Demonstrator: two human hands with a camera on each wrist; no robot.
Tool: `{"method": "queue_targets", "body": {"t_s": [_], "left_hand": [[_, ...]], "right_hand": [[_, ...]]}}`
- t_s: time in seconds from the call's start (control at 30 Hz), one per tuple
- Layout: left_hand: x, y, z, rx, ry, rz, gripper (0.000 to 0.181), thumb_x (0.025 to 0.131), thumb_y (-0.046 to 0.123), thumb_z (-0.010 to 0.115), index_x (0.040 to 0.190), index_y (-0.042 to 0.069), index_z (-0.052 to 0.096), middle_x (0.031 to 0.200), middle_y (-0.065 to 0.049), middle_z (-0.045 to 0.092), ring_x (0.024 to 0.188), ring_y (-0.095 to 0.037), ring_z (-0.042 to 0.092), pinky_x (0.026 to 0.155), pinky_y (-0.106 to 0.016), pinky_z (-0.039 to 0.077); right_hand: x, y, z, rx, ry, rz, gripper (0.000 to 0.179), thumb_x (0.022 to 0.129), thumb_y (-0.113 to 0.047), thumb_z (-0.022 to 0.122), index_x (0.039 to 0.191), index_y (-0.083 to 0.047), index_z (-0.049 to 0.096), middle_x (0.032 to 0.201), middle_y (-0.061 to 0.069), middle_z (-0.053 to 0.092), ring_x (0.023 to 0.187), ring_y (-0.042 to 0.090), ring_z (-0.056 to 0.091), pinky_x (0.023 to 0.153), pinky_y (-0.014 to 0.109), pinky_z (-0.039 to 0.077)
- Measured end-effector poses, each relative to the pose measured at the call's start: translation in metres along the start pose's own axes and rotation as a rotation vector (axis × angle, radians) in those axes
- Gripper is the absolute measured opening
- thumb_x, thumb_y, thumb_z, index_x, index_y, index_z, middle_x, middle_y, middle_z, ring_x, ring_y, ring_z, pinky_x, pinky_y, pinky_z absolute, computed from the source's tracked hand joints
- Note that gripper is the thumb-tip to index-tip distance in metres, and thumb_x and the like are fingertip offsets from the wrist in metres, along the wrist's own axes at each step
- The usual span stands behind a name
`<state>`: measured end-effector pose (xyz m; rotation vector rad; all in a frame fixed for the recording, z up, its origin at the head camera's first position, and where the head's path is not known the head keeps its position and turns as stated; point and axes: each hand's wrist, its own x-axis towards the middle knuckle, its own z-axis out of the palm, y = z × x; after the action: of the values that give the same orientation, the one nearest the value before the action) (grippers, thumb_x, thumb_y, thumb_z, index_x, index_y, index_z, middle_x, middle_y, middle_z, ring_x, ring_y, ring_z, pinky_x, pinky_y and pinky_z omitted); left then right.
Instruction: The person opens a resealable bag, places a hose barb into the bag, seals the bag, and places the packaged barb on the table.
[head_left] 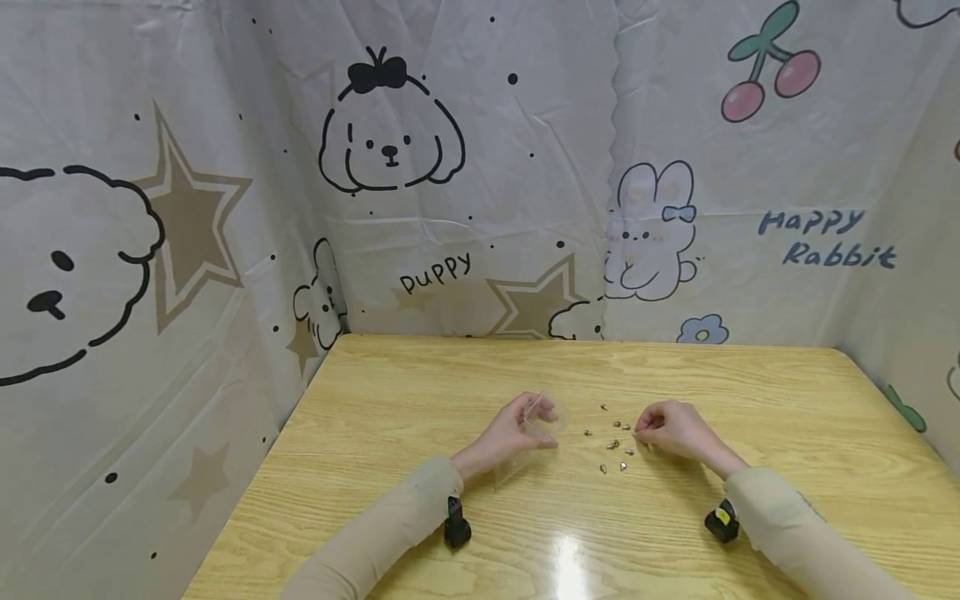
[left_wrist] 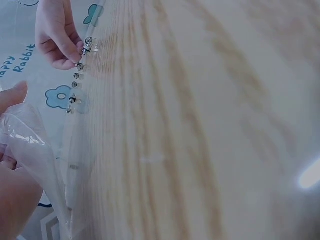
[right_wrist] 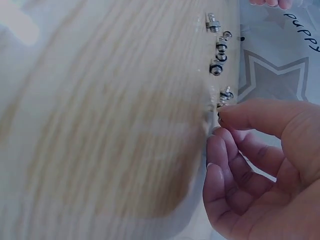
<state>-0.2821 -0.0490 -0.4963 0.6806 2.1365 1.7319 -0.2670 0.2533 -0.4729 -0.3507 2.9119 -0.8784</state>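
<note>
Clear plastic makes up the thin bag point(left_wrist: 30, 135) in the left hand point(head_left: 513, 429), whose thumb and fingers stand apart and curve about it; that spread presumably keeps the limp film from folding in on itself, while its tail trails towards the worktop point(head_left: 420, 392). The right hand point(head_left: 678, 429) has thumb and forefinger together, seemingly clamped on a tiny metal piece point(right_wrist: 220, 118), and a fingertip pinch likely suits something too small for the palm. Between the hands lie loose metal fittings point(head_left: 616, 444), roughly midway between the worktop's left and right edges and short of its far edge. They sit apart or in small touching clusters, which probably lets fingertips get at single ones, and both hands can reach them from either side. Black wrist cameras point(head_left: 456, 525) hang under the pale sleeves point(head_left: 772, 508), presumably to look along each hand's work. Past the far edge and its rounded right corner, a printed cloth point(head_left: 525, 183) screens the surroundings.
</note>
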Motion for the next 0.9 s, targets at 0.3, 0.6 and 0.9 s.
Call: {"method": "queue_targets", "body": {"t_s": [0.3, 0.6, 0.9], "left_hand": [[0.002, -0.002, 0.002, -0.022, -0.001, -0.008, 0.048, 0.086, 0.001, 0.075, 0.128, 0.006, 0.052, 0.127, -0.018, 0.059, 0.098, -0.015, 0.066, 0.09, -0.027, 0.057], [0.002, -0.001, 0.002, -0.027, 0.01, -0.018, 0.049, 0.083, 0.0, 0.076, 0.126, 0.008, 0.054, 0.126, -0.014, 0.061, 0.101, -0.021, 0.066, 0.09, -0.028, 0.058], [0.004, -0.001, 0.003, -0.033, 0.003, -0.016, 0.048, 0.083, -0.002, 0.075, 0.125, 0.007, 0.053, 0.125, -0.015, 0.061, 0.092, -0.01, 0.067, 0.089, -0.027, 0.058]], "right_hand": [[0.0, -0.009, -0.013, 0.005, 0.043, -0.048, 0.007, 0.086, -0.012, 0.07, 0.088, -0.005, 0.072, 0.084, 0.004, 0.072, 0.076, 0.01, 0.061, 0.07, 0.025, 0.051], [0.001, -0.043, -0.024, 0.085, 0.081, -0.137, 0.006, 0.089, -0.013, 0.07, 0.091, -0.007, 0.072, 0.089, 0.004, 0.074, 0.079, 0.008, 0.065, 0.068, 0.017, 0.055], [0.006, -0.068, -0.028, 0.128, 0.069, -0.196, 0.006, 0.09, -0.016, 0.072, 0.092, -0.011, 0.073, 0.088, 0.002, 0.074, 0.077, 0.006, 0.065, 0.068, 0.018, 0.055]]}}
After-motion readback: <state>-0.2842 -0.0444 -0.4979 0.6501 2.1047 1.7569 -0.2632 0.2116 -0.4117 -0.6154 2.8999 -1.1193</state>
